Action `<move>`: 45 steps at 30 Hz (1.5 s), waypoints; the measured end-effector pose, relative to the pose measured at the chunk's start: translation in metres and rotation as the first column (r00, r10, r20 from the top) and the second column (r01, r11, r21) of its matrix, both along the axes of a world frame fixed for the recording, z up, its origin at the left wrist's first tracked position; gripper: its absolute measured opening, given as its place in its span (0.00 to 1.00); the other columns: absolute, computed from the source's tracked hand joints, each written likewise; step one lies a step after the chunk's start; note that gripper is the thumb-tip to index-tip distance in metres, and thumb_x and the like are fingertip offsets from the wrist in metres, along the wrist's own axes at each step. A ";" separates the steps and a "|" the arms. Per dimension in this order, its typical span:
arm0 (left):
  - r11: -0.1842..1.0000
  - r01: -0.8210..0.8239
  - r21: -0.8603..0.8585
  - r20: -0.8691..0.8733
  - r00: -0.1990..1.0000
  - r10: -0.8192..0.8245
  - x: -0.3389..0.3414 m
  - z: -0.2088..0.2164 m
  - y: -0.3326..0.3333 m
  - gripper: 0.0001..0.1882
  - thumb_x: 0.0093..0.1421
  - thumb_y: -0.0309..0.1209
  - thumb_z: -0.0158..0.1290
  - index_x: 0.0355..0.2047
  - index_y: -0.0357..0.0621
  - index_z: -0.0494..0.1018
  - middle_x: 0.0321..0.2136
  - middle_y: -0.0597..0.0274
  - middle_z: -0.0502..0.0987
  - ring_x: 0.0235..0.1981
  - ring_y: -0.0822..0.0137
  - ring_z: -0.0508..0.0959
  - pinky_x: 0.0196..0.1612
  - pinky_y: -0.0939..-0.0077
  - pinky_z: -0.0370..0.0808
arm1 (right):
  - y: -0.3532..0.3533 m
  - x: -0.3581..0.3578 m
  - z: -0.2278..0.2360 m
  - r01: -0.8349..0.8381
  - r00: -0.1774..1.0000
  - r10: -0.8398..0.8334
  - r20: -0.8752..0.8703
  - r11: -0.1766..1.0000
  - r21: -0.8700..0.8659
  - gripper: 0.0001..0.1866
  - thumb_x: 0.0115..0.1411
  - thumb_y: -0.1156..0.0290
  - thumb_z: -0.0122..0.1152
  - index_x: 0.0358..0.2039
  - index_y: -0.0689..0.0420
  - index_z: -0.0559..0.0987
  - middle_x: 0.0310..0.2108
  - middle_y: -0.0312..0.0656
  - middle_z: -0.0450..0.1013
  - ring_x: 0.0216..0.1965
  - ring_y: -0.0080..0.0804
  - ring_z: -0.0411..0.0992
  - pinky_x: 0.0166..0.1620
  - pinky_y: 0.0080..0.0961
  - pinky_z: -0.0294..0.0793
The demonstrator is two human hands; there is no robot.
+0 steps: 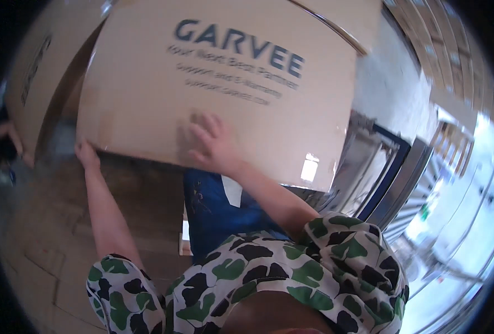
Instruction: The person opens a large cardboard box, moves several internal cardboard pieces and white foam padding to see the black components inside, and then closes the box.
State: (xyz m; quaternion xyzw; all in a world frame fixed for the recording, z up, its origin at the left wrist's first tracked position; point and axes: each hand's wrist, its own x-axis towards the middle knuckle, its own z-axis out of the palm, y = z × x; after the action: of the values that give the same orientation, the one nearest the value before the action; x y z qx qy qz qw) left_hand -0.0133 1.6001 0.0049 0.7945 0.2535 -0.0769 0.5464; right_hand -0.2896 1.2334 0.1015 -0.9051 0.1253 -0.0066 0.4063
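A large brown cardboard box with dark printing fills the upper middle, tilted slightly in front of me. At its near left corner, my left hand grips the edge, and part of the fingers is hidden by the cardboard. My right hand rests against the printed face, below the lettering, with its fingers spread and nothing held. A small shiny white label sits near the box's lower right corner.
Another cardboard box stands on the left, with another person's hand at its lower edge. Behind lies one more box. On the right are a dark-framed metal piece, a wooden pallet and stacked cartons.
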 end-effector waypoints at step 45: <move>0.840 0.478 0.257 -0.718 0.676 -0.166 -0.214 0.018 -0.245 0.29 0.54 0.64 0.43 0.34 0.51 0.67 0.28 0.65 0.68 0.26 0.67 0.68 0.37 0.53 0.70 | -0.152 -0.410 -0.156 0.793 -0.066 -0.511 -0.857 -0.549 0.266 0.29 0.45 0.50 0.67 0.36 0.65 0.78 0.30 0.46 0.76 0.29 0.30 0.73 0.34 0.26 0.73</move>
State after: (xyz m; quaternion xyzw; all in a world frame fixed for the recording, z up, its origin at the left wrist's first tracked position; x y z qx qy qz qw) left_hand -0.2271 1.3551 0.0226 0.8436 0.2947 -0.3976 0.2083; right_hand -0.6997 1.0817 -0.0541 -0.1151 0.7653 -0.1054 0.6244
